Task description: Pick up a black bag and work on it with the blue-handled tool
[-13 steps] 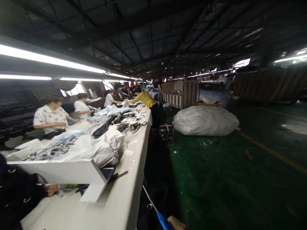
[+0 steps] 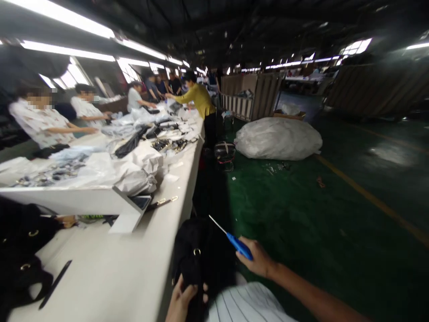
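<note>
The left hand [image 2: 183, 296] is clasping the black fabric item [image 2: 187, 239] beside the worktop [image 2: 134, 273]; the right hand [image 2: 256, 257], fingers wrapped, is gripping the blue-handled tool [image 2: 239, 246]; a slip could be snagging cloth.

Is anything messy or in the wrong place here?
Yes, small bits are scattered on the green floor by the big white bundle, and an orange-brown scrap lies near the yellow line. They look like dropped litter.

Pale tbl [image 2: 117, 268] w/ blk strip [image 2: 55, 284], wht stand [image 2: 94, 199].
</note>
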Demonstrator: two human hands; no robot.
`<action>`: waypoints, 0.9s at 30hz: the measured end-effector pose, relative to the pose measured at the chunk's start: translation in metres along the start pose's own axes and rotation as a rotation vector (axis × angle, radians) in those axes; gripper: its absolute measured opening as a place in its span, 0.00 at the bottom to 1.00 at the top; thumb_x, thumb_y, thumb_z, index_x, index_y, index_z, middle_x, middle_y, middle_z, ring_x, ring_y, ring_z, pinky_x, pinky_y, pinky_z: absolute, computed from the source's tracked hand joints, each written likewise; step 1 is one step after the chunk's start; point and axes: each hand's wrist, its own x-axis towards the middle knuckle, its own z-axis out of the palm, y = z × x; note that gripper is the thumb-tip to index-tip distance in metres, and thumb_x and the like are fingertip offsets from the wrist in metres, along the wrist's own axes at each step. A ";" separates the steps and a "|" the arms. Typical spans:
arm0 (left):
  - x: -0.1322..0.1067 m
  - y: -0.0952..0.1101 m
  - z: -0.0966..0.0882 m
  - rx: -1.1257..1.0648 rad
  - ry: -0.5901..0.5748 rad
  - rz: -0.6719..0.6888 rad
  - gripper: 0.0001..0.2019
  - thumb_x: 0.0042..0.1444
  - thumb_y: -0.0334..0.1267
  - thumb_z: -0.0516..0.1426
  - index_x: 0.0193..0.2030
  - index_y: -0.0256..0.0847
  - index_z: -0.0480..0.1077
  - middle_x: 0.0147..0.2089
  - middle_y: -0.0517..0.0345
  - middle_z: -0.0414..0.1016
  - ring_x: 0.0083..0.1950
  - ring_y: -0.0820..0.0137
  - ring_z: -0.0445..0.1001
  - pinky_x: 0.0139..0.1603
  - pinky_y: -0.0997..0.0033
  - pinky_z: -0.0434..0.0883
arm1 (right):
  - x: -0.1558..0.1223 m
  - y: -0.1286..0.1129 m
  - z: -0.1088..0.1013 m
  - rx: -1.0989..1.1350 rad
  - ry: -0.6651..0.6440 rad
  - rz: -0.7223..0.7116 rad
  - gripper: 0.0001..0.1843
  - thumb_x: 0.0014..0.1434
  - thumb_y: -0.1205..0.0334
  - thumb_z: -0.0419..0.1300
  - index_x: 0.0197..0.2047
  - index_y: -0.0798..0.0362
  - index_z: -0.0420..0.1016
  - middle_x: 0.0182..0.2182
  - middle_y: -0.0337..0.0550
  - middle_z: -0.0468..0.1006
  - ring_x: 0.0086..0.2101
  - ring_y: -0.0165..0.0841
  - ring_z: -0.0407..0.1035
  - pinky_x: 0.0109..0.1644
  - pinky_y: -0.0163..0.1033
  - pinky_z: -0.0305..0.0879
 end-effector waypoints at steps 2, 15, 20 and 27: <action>0.009 -0.009 -0.005 0.054 -0.004 0.050 0.17 0.44 0.35 0.65 0.42 0.43 0.68 0.32 0.56 0.77 0.27 0.69 0.74 0.28 0.71 0.72 | -0.002 -0.003 -0.012 -0.030 -0.087 -0.003 0.05 0.55 0.60 0.56 0.32 0.52 0.67 0.23 0.34 0.68 0.24 0.27 0.61 0.31 0.32 0.57; 0.045 -0.055 -0.031 0.094 0.172 -0.137 0.11 0.44 0.25 0.58 0.36 0.39 0.66 0.27 0.53 0.76 0.26 0.69 0.75 0.31 0.72 0.73 | -0.001 0.045 0.035 -0.235 -0.498 0.290 0.06 0.45 0.59 0.60 0.26 0.51 0.76 0.22 0.38 0.75 0.26 0.30 0.68 0.29 0.33 0.58; 0.047 -0.061 -0.036 0.080 0.184 -0.177 0.12 0.45 0.24 0.57 0.37 0.39 0.65 0.27 0.55 0.75 0.25 0.70 0.74 0.28 0.72 0.72 | 0.005 0.063 0.046 -0.268 -0.498 0.322 0.08 0.44 0.56 0.62 0.25 0.51 0.76 0.22 0.39 0.75 0.26 0.31 0.68 0.29 0.33 0.58; 0.047 -0.071 -0.038 0.089 0.251 -0.181 0.15 0.43 0.22 0.58 0.37 0.41 0.64 0.25 0.60 0.71 0.23 0.69 0.73 0.27 0.69 0.72 | 0.013 0.072 0.045 -0.330 -0.478 0.362 0.11 0.46 0.53 0.61 0.28 0.52 0.78 0.25 0.41 0.77 0.28 0.32 0.70 0.29 0.33 0.58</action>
